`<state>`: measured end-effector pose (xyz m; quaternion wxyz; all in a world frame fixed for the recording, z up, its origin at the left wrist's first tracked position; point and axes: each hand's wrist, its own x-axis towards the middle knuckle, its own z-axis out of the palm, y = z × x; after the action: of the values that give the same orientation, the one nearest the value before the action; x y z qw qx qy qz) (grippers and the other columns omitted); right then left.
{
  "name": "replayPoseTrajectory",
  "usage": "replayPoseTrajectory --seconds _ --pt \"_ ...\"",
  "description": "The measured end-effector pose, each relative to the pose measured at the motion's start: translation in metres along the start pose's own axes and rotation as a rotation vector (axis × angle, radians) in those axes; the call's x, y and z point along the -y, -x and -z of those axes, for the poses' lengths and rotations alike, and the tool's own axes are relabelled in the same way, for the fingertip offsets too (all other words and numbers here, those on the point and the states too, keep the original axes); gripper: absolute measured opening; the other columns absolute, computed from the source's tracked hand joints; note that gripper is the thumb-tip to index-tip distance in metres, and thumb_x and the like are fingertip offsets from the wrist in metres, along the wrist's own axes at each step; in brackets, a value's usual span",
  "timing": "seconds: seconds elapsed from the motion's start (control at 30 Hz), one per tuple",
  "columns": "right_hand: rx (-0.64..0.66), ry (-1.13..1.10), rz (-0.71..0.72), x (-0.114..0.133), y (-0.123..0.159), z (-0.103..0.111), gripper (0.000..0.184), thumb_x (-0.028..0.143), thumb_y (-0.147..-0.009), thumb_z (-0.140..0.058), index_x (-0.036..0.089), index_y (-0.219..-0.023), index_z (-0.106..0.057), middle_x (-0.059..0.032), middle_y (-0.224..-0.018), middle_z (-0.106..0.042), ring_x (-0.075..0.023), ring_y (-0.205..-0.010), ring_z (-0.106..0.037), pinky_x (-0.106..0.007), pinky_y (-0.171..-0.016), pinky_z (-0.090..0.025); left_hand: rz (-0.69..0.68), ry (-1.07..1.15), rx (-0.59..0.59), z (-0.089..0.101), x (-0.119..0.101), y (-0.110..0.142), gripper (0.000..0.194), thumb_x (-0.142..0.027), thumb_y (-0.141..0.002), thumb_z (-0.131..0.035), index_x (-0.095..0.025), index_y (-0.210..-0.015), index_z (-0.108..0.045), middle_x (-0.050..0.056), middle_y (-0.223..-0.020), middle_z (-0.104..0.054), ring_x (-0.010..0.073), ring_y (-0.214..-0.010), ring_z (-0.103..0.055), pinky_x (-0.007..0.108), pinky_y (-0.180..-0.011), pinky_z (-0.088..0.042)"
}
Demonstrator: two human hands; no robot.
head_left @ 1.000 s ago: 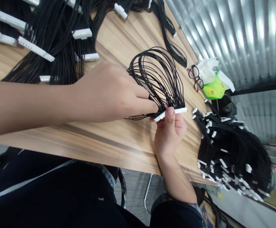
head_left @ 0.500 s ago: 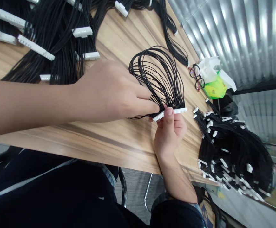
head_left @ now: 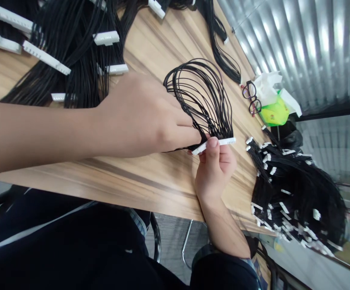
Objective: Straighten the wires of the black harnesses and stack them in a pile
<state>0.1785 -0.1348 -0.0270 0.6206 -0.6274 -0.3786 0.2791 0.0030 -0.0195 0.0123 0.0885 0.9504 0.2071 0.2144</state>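
Observation:
My right hand [head_left: 215, 173] pinches a white multi-pin connector [head_left: 214, 144] between thumb and fingers, just above the tabletop. A bundle of thin black wires [head_left: 200, 94] rises from that connector and curves round in long loops. My left hand [head_left: 141, 117] reaches in from the left, its fingertips lying on the wires close to the connector. Its thumb is hidden behind the hand, so the wires' hold there does not show. Some wire ends near the connector are covered by my left fingers.
More black harnesses with white connectors [head_left: 72, 60] lie on the wooden table [head_left: 117, 177] at upper left. A large heap [head_left: 295, 197] lies at right. Glasses [head_left: 251, 97] and a green bag with tissue [head_left: 274, 112] sit by a corrugated metal wall [head_left: 307, 48].
The wire loops have drawn slightly narrower under my left fingers. Both hands stay nearly in place, and the whole view has shifted a little.

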Motion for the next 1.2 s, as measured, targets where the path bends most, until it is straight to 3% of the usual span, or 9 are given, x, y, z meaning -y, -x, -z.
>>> replayPoseTrajectory --seconds 0.1,0.13,0.33,0.5,0.7,0.87,0.97,1.07,1.2 --pt "0.007 -0.037 -0.028 0.0 -0.001 -0.002 0.029 0.054 -0.08 -0.085 0.027 -0.09 -0.083 0.003 -0.078 -0.078 -0.0091 -0.064 -0.067 -0.023 -0.061 -0.059 -0.028 -0.201 0.244 0.004 -0.003 -0.005 0.069 -0.014 -0.098 -0.013 -0.032 -0.109 -0.079 -0.001 -0.076 -0.064 0.0158 -0.076 -0.061 0.027 -0.064 -0.031" --pt "0.007 -0.035 -0.033 -0.001 -0.001 -0.002 0.03 0.054 -0.08 -0.085 0.026 -0.09 -0.083 0.0027 -0.079 -0.078 -0.0092 -0.064 -0.067 -0.023 -0.061 -0.059 -0.014 -0.22 0.275 0.004 -0.004 -0.006 0.069 -0.014 -0.099 -0.012 -0.031 -0.109 -0.078 0.0 -0.074 -0.061 0.015 -0.073 -0.058 0.028 -0.065 -0.033" --pt "0.053 0.048 0.006 -0.001 0.001 -0.003 0.03 0.053 -0.086 -0.079 0.023 -0.091 -0.081 0.001 -0.077 -0.077 -0.0112 -0.065 -0.068 -0.025 -0.061 -0.058 -0.013 -0.192 0.361 0.004 -0.007 -0.011 0.037 -0.02 -0.102 -0.03 -0.023 -0.114 -0.066 -0.005 -0.065 -0.045 0.0076 -0.054 -0.034 0.024 -0.064 -0.038" --pt "0.095 0.136 0.073 0.0 0.003 -0.001 0.031 0.053 -0.092 -0.072 0.023 -0.094 -0.081 -0.0021 -0.086 -0.081 -0.0143 -0.078 -0.074 -0.028 -0.069 -0.062 -0.076 -0.238 0.351 0.002 -0.008 -0.008 0.033 -0.02 -0.102 -0.027 -0.02 -0.116 -0.058 -0.006 -0.06 -0.037 0.0096 -0.051 -0.038 0.023 -0.062 -0.039" --pt "0.105 0.138 0.117 -0.001 0.005 0.002 0.028 0.052 -0.093 -0.07 0.026 -0.096 -0.081 -0.0016 -0.089 -0.081 -0.016 -0.089 -0.077 -0.032 -0.083 -0.064 -0.094 -0.184 0.202 -0.002 -0.007 -0.006 0.047 -0.029 -0.104 -0.017 -0.016 -0.113 -0.062 -0.005 -0.06 -0.039 0.0093 -0.058 -0.053 0.024 -0.07 -0.043" --pt "0.021 0.129 0.119 -0.003 0.0 0.005 0.03 0.052 -0.093 -0.07 0.025 -0.095 -0.08 -0.0019 -0.089 -0.081 -0.0149 -0.079 -0.075 -0.03 -0.072 -0.063 -0.077 -0.202 0.189 0.003 -0.001 0.0 0.062 -0.048 -0.108 -0.01 -0.023 -0.119 -0.066 -0.005 -0.061 -0.046 0.0095 -0.056 -0.051 0.027 -0.068 -0.046" --pt "-0.062 0.112 0.152 -0.003 -0.007 0.006 0.029 0.051 -0.094 -0.068 0.025 -0.093 -0.079 -0.0002 -0.081 -0.077 -0.0139 -0.069 -0.071 -0.029 -0.064 -0.062 -0.152 -0.183 0.077 0.011 0.009 0.003 0.078 -0.061 -0.106 -0.005 -0.021 -0.088 -0.069 -0.004 -0.06 -0.046 0.0098 -0.057 -0.052 0.03 -0.069 -0.046" --pt "-0.091 0.096 0.174 -0.004 -0.011 0.005 0.026 0.051 -0.092 -0.071 0.025 -0.093 -0.078 0.0007 -0.079 -0.075 -0.0128 -0.063 -0.069 -0.028 -0.06 -0.061 -0.243 -0.097 -0.139 0.017 0.016 0.005 0.07 -0.057 -0.107 -0.018 -0.017 -0.07 -0.062 -0.005 -0.06 -0.047 0.0082 -0.059 -0.055 0.03 -0.072 -0.044" --pt "-0.075 0.152 0.162 -0.007 -0.012 0.005 0.03 0.053 -0.093 -0.068 0.025 -0.094 -0.078 0.0003 -0.078 -0.074 -0.0139 -0.068 -0.07 -0.03 -0.066 -0.063 -0.326 0.265 -0.168 0.007 0.006 0.012 0.04 -0.041 -0.109 -0.036 -0.026 -0.105 -0.073 -0.01 -0.063 -0.056 0.0025 -0.052 -0.049 0.021 -0.061 -0.035"
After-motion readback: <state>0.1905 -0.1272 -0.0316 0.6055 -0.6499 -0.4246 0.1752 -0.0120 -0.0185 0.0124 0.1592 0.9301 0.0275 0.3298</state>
